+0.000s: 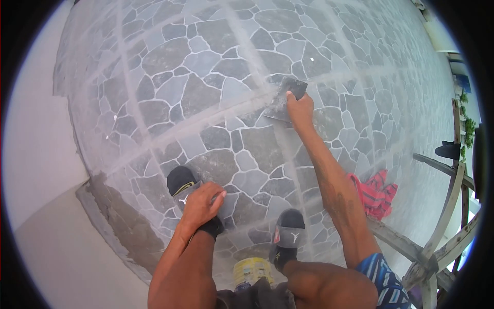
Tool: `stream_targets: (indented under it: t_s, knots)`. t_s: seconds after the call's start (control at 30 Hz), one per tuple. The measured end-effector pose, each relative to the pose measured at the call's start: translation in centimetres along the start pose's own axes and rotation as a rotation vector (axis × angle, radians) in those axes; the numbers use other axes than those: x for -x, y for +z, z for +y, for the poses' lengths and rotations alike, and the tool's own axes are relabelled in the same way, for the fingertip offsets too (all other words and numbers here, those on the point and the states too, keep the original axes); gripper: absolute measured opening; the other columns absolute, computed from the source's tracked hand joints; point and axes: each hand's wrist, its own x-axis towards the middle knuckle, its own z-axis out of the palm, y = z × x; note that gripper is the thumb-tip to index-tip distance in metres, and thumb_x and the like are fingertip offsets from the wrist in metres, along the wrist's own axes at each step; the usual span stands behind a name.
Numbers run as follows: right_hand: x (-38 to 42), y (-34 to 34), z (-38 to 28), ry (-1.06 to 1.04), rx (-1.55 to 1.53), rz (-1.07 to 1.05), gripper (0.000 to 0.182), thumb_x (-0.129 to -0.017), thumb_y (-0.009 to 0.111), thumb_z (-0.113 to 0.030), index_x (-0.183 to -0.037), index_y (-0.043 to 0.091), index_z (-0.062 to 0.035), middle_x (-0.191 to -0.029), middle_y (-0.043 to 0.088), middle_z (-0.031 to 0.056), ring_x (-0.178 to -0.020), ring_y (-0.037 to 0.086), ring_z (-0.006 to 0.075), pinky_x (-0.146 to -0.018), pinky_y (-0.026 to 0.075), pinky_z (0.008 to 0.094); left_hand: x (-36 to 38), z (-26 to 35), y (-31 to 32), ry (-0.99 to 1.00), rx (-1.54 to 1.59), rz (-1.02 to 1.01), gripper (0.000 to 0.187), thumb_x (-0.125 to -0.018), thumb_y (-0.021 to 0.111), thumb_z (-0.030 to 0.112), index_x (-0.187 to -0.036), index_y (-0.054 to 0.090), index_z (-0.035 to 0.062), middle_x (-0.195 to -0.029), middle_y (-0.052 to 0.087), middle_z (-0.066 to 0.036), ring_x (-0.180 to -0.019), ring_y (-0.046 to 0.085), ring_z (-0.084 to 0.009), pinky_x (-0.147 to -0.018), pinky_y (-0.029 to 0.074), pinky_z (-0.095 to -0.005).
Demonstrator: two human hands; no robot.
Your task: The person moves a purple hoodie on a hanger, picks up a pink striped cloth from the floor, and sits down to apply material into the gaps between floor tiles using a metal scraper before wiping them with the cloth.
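My right hand (300,110) is stretched forward, its fingers closed around a dark flat float (278,106) smeared with grey grout. The float lies against the floor of stone-patterned tiles (260,144), beside a crossing of wide pale joint lines. My left hand (203,205) hangs near my left shin, above the left sandal (181,180), with its fingers curled in; nothing shows in it. My right foot, in a dark sandal (290,232) with a grey strap, stands flat on the tiles.
A yellow bucket (252,270) stands between my legs. To the right lies a crumpled pink striped cloth (375,194), near a wooden frame (445,221). A white wall (38,144) runs along the left, with a bare cement strip (121,221) at its foot.
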Motion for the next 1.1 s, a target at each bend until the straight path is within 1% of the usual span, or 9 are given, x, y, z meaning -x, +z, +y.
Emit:
stream_targets:
  t_s: [0.1,0.4,0.5,0.63,0.7,0.77,0.9,1.0,1.1]
  knots:
    - [-1.7,1.0,-0.6,-0.023,0.016,-0.006,0.037,-0.089,0.061,-0.024,-0.110,0.065,0.0069,-0.107,0.070,0.0261,-0.101,0.066,0.0423,-0.089,0.049,0.0453,-0.2,0.3,-0.1,-0.016,-0.006,-0.001,0.009,-0.088,0.068,0.012,-0.092,0.068,0.0038,-0.091,0.067,-0.011,-0.083,0.065,-0.0322,-0.074,0.052,-0.0389]
    - [2.5,-0.4,-1.8,0.038,-0.050,-0.067,0.033,-0.090,0.061,-0.020,-0.112,0.066,0.0032,-0.105,0.071,0.0220,-0.097,0.068,0.0399,-0.087,0.050,0.0458,0.0,-0.4,0.1,-0.016,-0.013,0.019,0.009,-0.089,0.068,0.012,-0.093,0.068,0.0047,-0.090,0.067,-0.011,-0.081,0.065,-0.0323,-0.071,0.051,-0.0388]
    - [-0.5,1.1,-2.2,0.007,0.136,-0.063,0.035,-0.089,0.062,-0.022,-0.114,0.065,0.0031,-0.104,0.071,0.0215,-0.096,0.068,0.0393,-0.085,0.050,0.0460,-0.2,-0.1,0.1,-0.034,-0.002,0.003,0.009,-0.089,0.068,0.013,-0.092,0.068,0.0047,-0.090,0.067,-0.011,-0.080,0.065,-0.0325,-0.070,0.051,-0.0387]
    - [-0.5,1.5,-3.2,0.016,0.055,-0.057,0.038,-0.088,0.065,-0.026,-0.112,0.066,0.0038,-0.105,0.071,0.0217,-0.099,0.067,0.0390,-0.087,0.050,0.0452,-0.2,-0.6,0.1,-0.032,-0.021,0.027,0.009,-0.089,0.068,0.013,-0.093,0.068,0.0046,-0.089,0.066,-0.011,-0.080,0.065,-0.0324,-0.069,0.051,-0.0389]
    - [1.6,0.3,-2.6,0.029,0.043,-0.042,0.040,-0.088,0.066,-0.028,-0.112,0.066,0.0040,-0.106,0.070,0.0221,-0.101,0.067,0.0386,-0.088,0.049,0.0447,-0.2,-0.5,0.0,-0.042,-0.026,0.019,0.009,-0.089,0.068,0.013,-0.093,0.067,0.0047,-0.089,0.066,-0.011,-0.080,0.065,-0.0321,-0.069,0.051,-0.0391]
    - [3.2,-0.6,1.4,0.118,0.052,-0.099,0.042,-0.088,0.067,-0.029,-0.113,0.065,0.0041,-0.108,0.070,0.0230,-0.104,0.066,0.0373,-0.090,0.049,0.0437,-0.1,-0.6,0.1,-0.033,-0.021,0.020,0.009,-0.089,0.068,0.013,-0.094,0.067,0.0048,-0.089,0.066,-0.011,-0.080,0.065,-0.0316,-0.069,0.051,-0.0389]
    - [9.1,-6.2,2.1,0.137,0.129,-0.257,0.043,-0.089,0.066,-0.030,-0.115,0.065,0.0039,-0.107,0.070,0.0225,-0.102,0.066,0.0352,-0.089,0.049,0.0431,-0.2,-0.8,0.0,-0.019,-0.008,0.033,0.009,-0.089,0.068,0.013,-0.093,0.068,0.0056,-0.089,0.067,-0.010,-0.078,0.065,-0.0302,-0.067,0.051,-0.0375]
    - [11.5,-10.0,3.0,0.324,0.138,-0.342,0.042,-0.090,0.066,-0.030,-0.117,0.065,0.0021,-0.108,0.070,0.0214,-0.102,0.066,0.0351,-0.089,0.049,0.0427,-0.1,-0.7,0.1,-0.061,-0.028,0.009,0.010,-0.091,0.067,0.015,-0.096,0.068,0.0070,-0.090,0.067,-0.009,-0.077,0.065,-0.0275,-0.066,0.052,-0.0348]
    - [13.0,-12.4,4.8,0.277,0.210,-0.395,0.043,-0.090,0.066,-0.029,-0.122,0.063,-0.0002,-0.111,0.069,0.0218,-0.105,0.065,0.0373,-0.091,0.049,0.0426,-0.1,-0.7,0.2,-0.082,-0.040,0.004,0.011,-0.092,0.067,0.016,-0.098,0.069,0.0076,-0.089,0.068,-0.009,-0.077,0.065,-0.0263,-0.066,0.052,-0.0338]
